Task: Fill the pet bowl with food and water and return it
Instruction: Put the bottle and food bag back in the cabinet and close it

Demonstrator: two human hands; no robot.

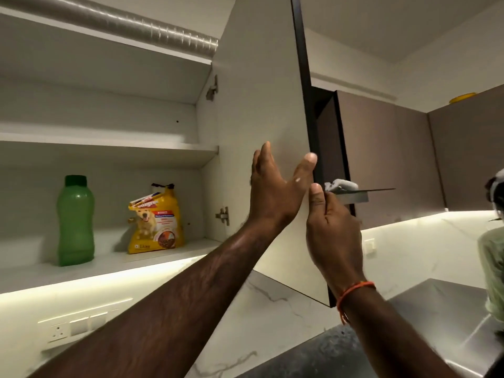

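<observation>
The cabinet door (pixel 261 105) stands open. The left hand (pixel 275 192) lies flat with straight fingers on its inner face; the right hand (pixel 331 230) pinches its edge. The dog food bag (pixel 155 219) stands on the lowest shelf left of the door, beside a green bottle (pixel 75 222). Better to swing the door fully aside, then reach for the bag. No pet bowl is in view.

Silver ribbed duct (pixel 131 25) running along the top, above the cupboard door (pixel 261 85); wall socket (pixel 76 330) low and left of the door; yellow object (pixel 462 99) atop the brown cabinets (pixel 409 159), right of the door; steel counter (pixel 441 317) below, right of it
</observation>
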